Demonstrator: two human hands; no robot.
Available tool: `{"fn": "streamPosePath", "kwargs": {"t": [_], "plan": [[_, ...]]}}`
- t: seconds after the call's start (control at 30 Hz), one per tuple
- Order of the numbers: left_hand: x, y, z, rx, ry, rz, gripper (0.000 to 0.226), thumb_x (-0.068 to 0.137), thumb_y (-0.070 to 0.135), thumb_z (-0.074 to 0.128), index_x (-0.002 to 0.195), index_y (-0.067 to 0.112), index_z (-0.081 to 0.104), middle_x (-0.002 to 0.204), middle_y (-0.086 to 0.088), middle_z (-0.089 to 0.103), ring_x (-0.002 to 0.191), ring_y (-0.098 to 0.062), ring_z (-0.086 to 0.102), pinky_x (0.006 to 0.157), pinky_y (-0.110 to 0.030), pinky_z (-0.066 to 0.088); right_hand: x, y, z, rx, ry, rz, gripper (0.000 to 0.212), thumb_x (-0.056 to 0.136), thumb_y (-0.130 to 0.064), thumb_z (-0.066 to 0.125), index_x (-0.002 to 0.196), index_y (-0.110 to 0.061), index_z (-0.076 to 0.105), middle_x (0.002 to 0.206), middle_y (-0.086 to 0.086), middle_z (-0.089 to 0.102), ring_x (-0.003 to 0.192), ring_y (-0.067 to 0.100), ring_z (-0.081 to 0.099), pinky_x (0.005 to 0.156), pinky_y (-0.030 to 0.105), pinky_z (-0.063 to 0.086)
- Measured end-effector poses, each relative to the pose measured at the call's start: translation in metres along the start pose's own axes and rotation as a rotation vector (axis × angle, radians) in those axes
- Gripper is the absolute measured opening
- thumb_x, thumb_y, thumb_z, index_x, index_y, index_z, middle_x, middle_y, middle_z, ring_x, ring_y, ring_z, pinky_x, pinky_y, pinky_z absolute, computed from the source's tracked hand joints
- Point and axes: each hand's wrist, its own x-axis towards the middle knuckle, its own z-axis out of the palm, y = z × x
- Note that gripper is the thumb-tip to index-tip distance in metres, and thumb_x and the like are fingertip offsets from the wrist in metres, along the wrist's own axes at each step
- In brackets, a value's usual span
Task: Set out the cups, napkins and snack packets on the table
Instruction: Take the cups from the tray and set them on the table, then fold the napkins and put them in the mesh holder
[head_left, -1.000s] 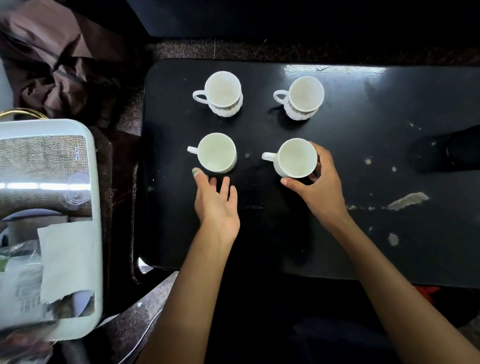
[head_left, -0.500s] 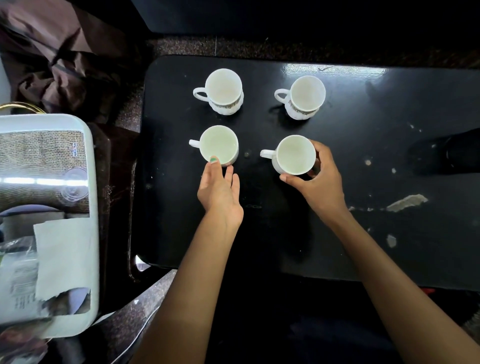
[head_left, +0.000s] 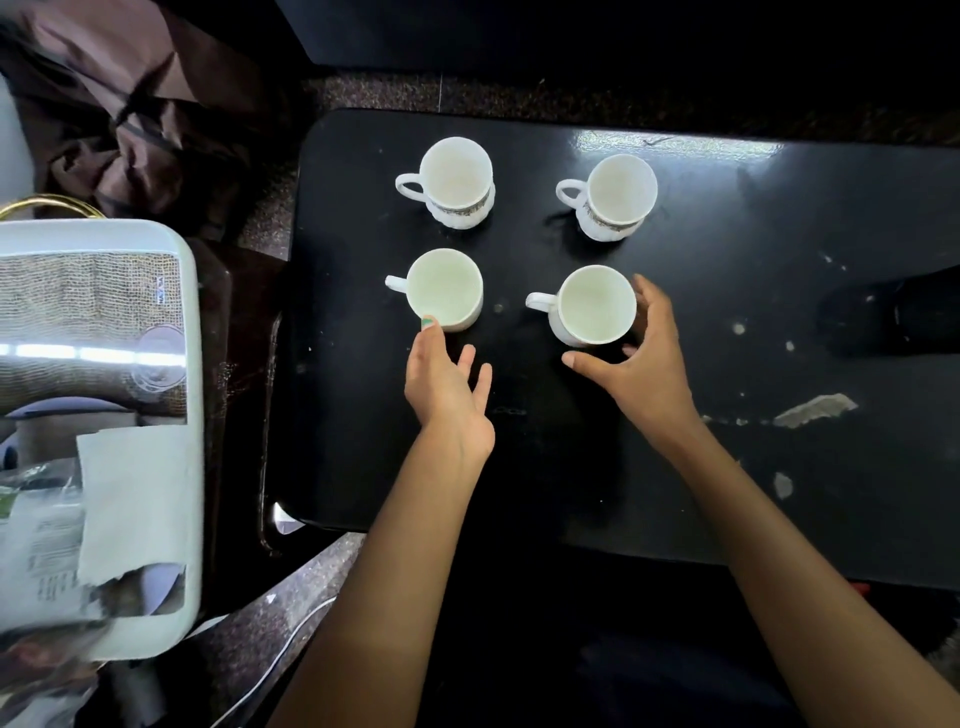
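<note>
Four white cups stand in a square on the black table (head_left: 727, 467). The back-left cup (head_left: 456, 176) and the back-right cup (head_left: 621, 192) have patterned bands. My left hand (head_left: 447, 384) lies just in front of the front-left cup (head_left: 444, 288), with its green-nailed index fingertip touching the cup's near wall and the other fingers spread. My right hand (head_left: 639, 369) curls round the front-right cup (head_left: 597, 306), fingers on its right side and thumb at its near base. A white napkin (head_left: 135, 493) and clear snack packets (head_left: 36, 545) lie on the white tray (head_left: 192, 364) to the left.
The tray sits off the table's left edge, beside a brown cloth bag (head_left: 130, 119) at the back left. A dark object (head_left: 893, 312) rests at the table's right edge. Chipped pale patches mark the tabletop on the right.
My left hand has slid forward from the bare table until its index fingertip meets the front-left cup. My right hand has stayed round the front-right cup.
</note>
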Motion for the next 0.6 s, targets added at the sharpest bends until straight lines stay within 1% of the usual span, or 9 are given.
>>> {"fn": "streamPosePath", "kwargs": {"t": [0.07,0.13,0.23,0.3,0.43,0.5,0.6], "plan": [[-0.003,0.000,-0.003,-0.002,0.030,-0.022,0.047,0.093,0.039,0.054,0.136,0.020,0.047,0.138,0.002,0.053,0.113,-0.017,0.060,0.079,-0.028,0.054,-0.006,0.004,-0.001,-0.020,0.013,0.042,0.094,0.066,-0.021,0.084,0.143,-0.022,0.030,0.143,0.000,0.039,0.124,0.014,0.044,0.105,0.036,0.041],[-0.007,-0.002,-0.009,0.009,0.056,-0.039,0.041,0.096,0.034,0.050,0.134,0.018,0.050,0.136,0.002,0.054,0.105,-0.016,0.060,0.075,-0.026,0.053,-0.014,0.007,-0.002,-0.030,0.047,0.094,0.086,0.070,-0.024,0.081,0.141,-0.021,0.034,0.141,0.001,0.041,0.121,0.016,0.047,0.101,0.034,0.043],[-0.014,-0.006,-0.020,0.052,0.050,-0.040,0.031,0.096,0.022,0.048,0.126,0.018,0.055,0.129,0.002,0.058,0.099,-0.015,0.060,0.083,-0.028,0.051,-0.031,0.010,0.000,-0.028,0.105,0.166,0.065,0.078,-0.023,0.074,0.135,-0.018,0.044,0.135,0.004,0.046,0.112,0.012,0.049,0.092,0.028,0.042],[-0.020,-0.009,-0.027,0.098,0.030,-0.018,0.030,0.096,0.016,0.046,0.124,0.017,0.057,0.124,0.001,0.059,0.099,-0.015,0.061,0.087,-0.029,0.049,-0.043,0.008,0.005,-0.021,0.096,0.192,0.051,0.082,-0.020,0.069,0.130,-0.019,0.049,0.131,0.004,0.050,0.108,0.010,0.051,0.088,0.024,0.039],[-0.035,-0.010,-0.043,0.162,0.006,0.080,0.028,0.096,0.012,0.045,0.119,0.019,0.059,0.117,0.003,0.061,0.096,-0.011,0.061,0.084,-0.025,0.047,-0.067,-0.013,0.027,-0.018,-0.028,0.160,0.038,0.086,-0.016,0.064,0.122,-0.021,0.056,0.124,0.001,0.055,0.106,0.009,0.054,0.081,0.016,0.040],[-0.040,-0.006,-0.056,0.163,0.016,0.167,0.027,0.095,0.009,0.044,0.113,0.022,0.059,0.116,0.003,0.062,0.099,-0.010,0.062,0.086,-0.025,0.046,-0.078,-0.031,0.044,-0.010,-0.104,0.115,0.034,0.086,-0.015,0.064,0.118,-0.022,0.058,0.121,-0.001,0.057,0.105,0.008,0.055,0.077,0.010,0.040],[-0.044,0.006,-0.078,0.125,0.069,0.302,0.030,0.093,0.002,0.043,0.109,0.020,0.061,0.113,0.002,0.064,0.099,-0.011,0.063,0.088,-0.026,0.048,-0.088,-0.061,0.074,0.001,-0.219,0.051,0.031,0.086,-0.015,0.064,0.116,-0.022,0.060,0.118,-0.004,0.058,0.105,0.007,0.057,0.077,0.008,0.041]]}}
